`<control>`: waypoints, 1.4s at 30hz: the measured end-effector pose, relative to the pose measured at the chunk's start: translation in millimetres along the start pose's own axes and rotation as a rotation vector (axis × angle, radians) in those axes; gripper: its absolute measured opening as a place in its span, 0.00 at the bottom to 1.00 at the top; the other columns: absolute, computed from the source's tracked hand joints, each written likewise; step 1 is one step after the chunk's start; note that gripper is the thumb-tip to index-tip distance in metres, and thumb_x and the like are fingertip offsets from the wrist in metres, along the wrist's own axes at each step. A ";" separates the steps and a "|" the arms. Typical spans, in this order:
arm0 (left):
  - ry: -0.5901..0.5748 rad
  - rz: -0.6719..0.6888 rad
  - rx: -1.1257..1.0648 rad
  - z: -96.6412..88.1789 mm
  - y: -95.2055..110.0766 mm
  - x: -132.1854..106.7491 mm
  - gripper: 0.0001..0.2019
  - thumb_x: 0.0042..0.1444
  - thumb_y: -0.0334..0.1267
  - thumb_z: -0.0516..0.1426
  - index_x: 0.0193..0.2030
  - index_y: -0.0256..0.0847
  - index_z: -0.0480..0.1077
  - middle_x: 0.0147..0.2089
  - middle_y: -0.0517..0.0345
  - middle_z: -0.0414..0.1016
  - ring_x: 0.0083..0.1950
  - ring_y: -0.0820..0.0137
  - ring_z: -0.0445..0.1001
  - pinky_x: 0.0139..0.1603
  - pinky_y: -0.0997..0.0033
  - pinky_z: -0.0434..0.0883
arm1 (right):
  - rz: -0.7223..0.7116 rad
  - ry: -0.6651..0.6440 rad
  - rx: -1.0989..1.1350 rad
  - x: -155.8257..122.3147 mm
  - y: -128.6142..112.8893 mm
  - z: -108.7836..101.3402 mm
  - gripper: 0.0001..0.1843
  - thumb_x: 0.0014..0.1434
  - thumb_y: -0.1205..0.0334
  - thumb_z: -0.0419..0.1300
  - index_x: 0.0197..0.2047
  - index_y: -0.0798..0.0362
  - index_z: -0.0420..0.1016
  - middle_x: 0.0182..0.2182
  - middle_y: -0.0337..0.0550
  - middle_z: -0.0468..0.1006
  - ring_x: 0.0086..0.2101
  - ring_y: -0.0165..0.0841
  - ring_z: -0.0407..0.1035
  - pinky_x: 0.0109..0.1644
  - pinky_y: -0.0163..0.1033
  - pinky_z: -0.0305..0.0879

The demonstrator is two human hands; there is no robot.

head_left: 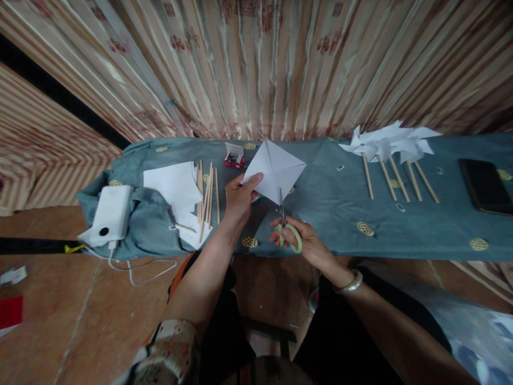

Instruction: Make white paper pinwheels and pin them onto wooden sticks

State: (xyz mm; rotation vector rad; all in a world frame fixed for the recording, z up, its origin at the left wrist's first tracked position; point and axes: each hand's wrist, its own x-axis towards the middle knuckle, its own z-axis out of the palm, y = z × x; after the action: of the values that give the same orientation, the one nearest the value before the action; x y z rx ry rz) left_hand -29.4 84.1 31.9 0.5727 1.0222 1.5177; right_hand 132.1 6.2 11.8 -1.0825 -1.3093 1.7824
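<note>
My left hand (240,196) pinches the left corner of a white square of paper (276,168), thumb on top. Crease lines run across the sheet, and it is held turned like a diamond above the cloth. In my right hand (308,243) are scissors (295,239) with pale green handles, fingers through the loops. Their blades are at the paper's lowest corner, pointing toward its middle. Just behind my left hand stands a small red box (234,159) of tiny metal pieces, its lid up.
Left of my hands lie several wooden sticks (206,198), white paper sheets (170,182) and a white power bank (114,213) with a cable. Paper pinwheels (390,141) on sticks and a dark phone (484,186) rest at right. A pleated curtain (256,69) hangs behind.
</note>
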 end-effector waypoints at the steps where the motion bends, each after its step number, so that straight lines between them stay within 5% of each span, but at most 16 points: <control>1: 0.003 -0.002 -0.001 0.3 0.1 -0.2 0.14 0.34 0.38 0.72 0.30 0.39 0.78 0.29 0.59 0.81 0.26 0.72 0.75 0.29 0.71 0.74 | 0.001 0.000 0.000 0.1 0.1 0.1 0.27 0.53 0.37 0.64 0.43 0.51 0.72 0.29 0.41 0.80 0.28 0.29 0.71 0.30 0.34 0.66; 42: 0.042 -0.034 0.016 2.5 6.4 -6.0 0.18 0.30 0.41 0.73 0.29 0.37 0.78 0.28 0.58 0.80 0.27 0.72 0.76 0.33 0.69 0.75 | 0.041 0.107 -0.037 -2.0 2.0 8.2 0.21 0.51 0.44 0.67 0.40 0.51 0.72 0.24 0.36 0.76 0.24 0.29 0.70 0.29 0.35 0.68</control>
State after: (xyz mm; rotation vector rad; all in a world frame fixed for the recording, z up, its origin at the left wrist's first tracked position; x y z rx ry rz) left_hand -29.5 79.4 39.7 0.5343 1.0724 1.4985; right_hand 125.5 0.6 11.6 -1.2158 -1.2680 1.7105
